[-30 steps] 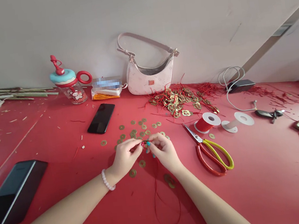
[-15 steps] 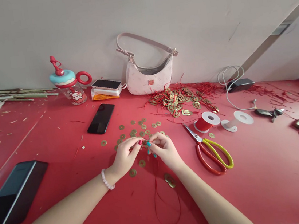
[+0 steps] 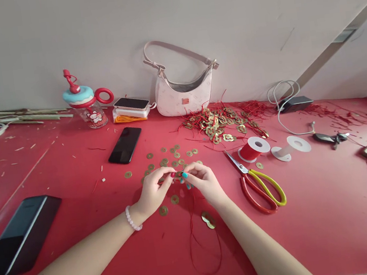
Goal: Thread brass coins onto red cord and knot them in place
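My left hand (image 3: pixel 156 189), wearing a pink bead bracelet, pinches a small brass coin (image 3: pixel 178 174) between thumb and forefinger. Facing it, my right hand (image 3: pixel 204 180) is closed at the coin's other side with thin red cord (image 3: pixel 192 231) in its fingers. The cord hangs down and loops on the red table. Exactly how it passes through the coin is hidden by my fingertips. Beside the cord lie a few overlapping coins (image 3: pixel 208 220). Loose brass coins with holes (image 3: pixel 174 199) are scattered around and behind my hands.
Right of my hands lie scissors (image 3: pixel 257 186), a red cord spool (image 3: pixel 253 148) and a bare spool (image 3: pixel 291 147). Behind are a heap of corded coins (image 3: pixel 215 124), a handbag (image 3: pixel 183 94), a phone (image 3: pixel 125 145) and a cup (image 3: pixel 92 113). A dark device (image 3: pixel 20 235) sits left.
My fingertips have shifted slightly around the coin, the right thumb rising a little. The view has moved slightly; the coins and tools on the table stay in place.
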`<state>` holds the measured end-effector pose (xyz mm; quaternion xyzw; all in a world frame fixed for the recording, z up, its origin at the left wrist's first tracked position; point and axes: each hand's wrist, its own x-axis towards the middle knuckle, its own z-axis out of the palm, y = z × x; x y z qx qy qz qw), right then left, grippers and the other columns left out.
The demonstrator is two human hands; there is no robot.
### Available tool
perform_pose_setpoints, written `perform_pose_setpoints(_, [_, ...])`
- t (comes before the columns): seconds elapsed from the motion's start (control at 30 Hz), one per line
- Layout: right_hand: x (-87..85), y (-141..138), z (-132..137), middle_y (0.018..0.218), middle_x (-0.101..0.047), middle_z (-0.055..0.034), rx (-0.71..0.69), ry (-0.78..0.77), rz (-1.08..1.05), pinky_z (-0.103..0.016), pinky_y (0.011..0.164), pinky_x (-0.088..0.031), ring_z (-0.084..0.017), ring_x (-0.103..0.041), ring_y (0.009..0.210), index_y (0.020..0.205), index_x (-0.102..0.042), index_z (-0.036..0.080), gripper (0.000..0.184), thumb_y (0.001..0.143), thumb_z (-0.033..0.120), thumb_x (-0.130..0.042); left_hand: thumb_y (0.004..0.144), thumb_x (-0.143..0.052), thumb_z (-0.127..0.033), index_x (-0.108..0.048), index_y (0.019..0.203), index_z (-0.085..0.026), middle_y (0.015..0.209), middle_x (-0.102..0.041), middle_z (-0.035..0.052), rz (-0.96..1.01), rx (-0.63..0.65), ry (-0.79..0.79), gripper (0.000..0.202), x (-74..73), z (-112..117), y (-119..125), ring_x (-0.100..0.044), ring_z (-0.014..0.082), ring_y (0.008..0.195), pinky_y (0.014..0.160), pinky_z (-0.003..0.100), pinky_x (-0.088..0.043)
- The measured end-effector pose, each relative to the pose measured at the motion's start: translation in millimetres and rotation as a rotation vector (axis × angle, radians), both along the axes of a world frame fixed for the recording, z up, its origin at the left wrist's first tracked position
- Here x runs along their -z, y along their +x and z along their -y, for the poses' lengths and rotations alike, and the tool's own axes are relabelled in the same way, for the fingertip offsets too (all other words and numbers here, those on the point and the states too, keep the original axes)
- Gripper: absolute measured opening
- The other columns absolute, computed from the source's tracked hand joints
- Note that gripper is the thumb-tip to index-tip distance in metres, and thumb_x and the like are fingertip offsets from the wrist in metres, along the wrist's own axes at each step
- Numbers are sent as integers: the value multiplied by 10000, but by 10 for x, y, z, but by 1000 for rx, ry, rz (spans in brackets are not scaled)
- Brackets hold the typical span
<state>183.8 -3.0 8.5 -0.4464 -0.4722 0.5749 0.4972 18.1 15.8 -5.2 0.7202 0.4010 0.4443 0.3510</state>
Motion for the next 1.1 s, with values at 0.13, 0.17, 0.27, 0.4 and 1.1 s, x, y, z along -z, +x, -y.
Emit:
perform_pose_setpoints(0.13, [-22,15,-9,769,-676,-31,111,41,123,-248,625,-494,-130,-611,672,805,-662,183,185,736,350,-621,865,-478,-228,-597,903,-182,907,-643,62,5,-58,47,133,-7,-19,6,-632,144,811,682,239,-534])
perform_pose_setpoints(0.17, [-27,21,-9,812,-683,-35,129,67,150,-266,683,-502,-142,-623,731,821,-673,191,179,749,341,-607,866,-476,-220,-596,899,-183,927,-635,64,-1,-71,77,129,-15,-25,8,-619,151,865,742,261,-527])
perform_pose_setpoints(0.27, [-37,39,-5,935,-682,-41,169,151,242,-320,853,-474,-168,-615,898,866,-687,213,182,797,316,-553,866,-474,-211,-591,881,-186,948,-616,66,-5,-106,144,121,-37,-37,12,-583,165,946,851,318,-489])
perform_pose_setpoints(0.4, [-39,42,7,958,-681,-45,188,157,276,-329,860,-471,-177,-611,920,885,-688,216,194,806,316,-542,866,-471,-212,-586,883,-186,935,-611,67,-5,-97,137,119,-36,-35,14,-580,168,936,848,325,-484])
perform_pose_setpoints(1.1, [37,-35,0,703,-612,15,41,31,27,-230,658,-472,-94,-575,656,737,-610,185,134,684,285,-683,839,-503,-156,-566,851,-184,866,-593,46,-61,44,205,70,-90,-10,17,-575,143,827,733,281,-490])
